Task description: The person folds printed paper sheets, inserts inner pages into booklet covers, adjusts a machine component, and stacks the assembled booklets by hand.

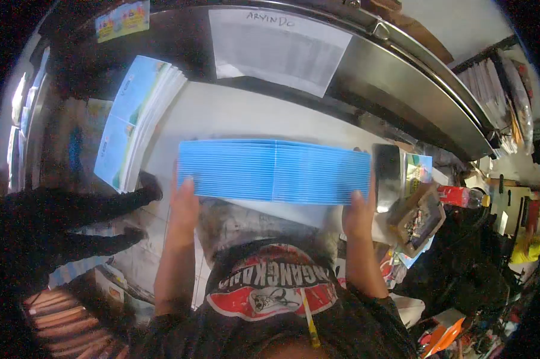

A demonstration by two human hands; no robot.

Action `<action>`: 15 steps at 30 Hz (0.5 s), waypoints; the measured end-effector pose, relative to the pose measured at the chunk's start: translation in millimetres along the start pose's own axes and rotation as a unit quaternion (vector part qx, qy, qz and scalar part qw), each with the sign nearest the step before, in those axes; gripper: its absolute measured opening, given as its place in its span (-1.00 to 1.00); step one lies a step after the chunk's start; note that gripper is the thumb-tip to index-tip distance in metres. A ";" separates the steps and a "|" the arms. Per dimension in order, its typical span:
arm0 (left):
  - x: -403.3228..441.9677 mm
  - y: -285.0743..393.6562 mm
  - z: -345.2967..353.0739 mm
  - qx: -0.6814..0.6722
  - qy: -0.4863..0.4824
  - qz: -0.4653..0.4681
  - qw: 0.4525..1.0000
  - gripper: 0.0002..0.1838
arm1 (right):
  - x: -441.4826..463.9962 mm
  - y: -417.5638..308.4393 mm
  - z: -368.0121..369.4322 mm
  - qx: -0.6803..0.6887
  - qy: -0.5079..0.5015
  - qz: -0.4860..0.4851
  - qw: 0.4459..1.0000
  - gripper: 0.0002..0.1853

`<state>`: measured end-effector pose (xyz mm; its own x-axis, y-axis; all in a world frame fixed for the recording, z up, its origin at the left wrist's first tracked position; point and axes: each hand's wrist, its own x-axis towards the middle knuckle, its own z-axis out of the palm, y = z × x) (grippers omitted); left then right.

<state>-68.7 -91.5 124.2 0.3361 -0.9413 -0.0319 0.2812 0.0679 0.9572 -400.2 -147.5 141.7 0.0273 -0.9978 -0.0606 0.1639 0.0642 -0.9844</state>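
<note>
A wide stack of blue printed sheets (234, 170), its layered edges facing me, is held between my two hands over the white tabletop (222, 107). My left hand (185, 200) grips the stack's left end, thumb on the near face. At the right end my right hand (358, 212) closes on it the same way. Most fingers of both hands are hidden behind the ends. To the left lies another pile of printed booklets (132, 119), with blue covers and white page edges, fanned slightly.
A dark metal bar (425, 90) runs behind the table, with a white paper (276, 51) marked by handwriting on it. At right are a black box-like object (388, 173), a tray of small items (418, 221) and a red-labelled bottle (461, 196). Dark sleeves or limbs (102, 209) reach in at left.
</note>
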 end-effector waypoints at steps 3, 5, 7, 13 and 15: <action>4.6 12.6 21.6 0.015 0.005 0.018 1.000 -0.17 | 4.0 -6.6 14.1 0.038 0.033 -0.031 0.998 -0.10; 4.5 12.5 22.9 0.018 0.003 0.029 0.999 -0.13 | 4.4 -7.0 15.8 0.036 0.039 -0.050 0.997 -0.15; 0.4 12.6 20.3 0.023 0.015 -0.002 1.000 -0.12 | 5.3 -4.5 14.8 0.017 0.041 -0.066 0.997 -0.12; 1.6 9.7 17.2 0.039 -0.004 0.015 0.999 -0.07 | 3.3 0.0 9.4 -0.018 0.020 -0.072 0.997 0.02; 0.1 8.6 17.6 0.033 -0.007 0.013 0.999 -0.06 | 2.8 0.6 10.0 -0.015 0.031 -0.058 0.998 0.05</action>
<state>-82.1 -96.8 137.5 0.3303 -0.9439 -0.0036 0.2123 0.0706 0.9747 -390.1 -150.1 142.5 -0.0505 -0.9977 0.0455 0.1319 -0.0518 -0.9899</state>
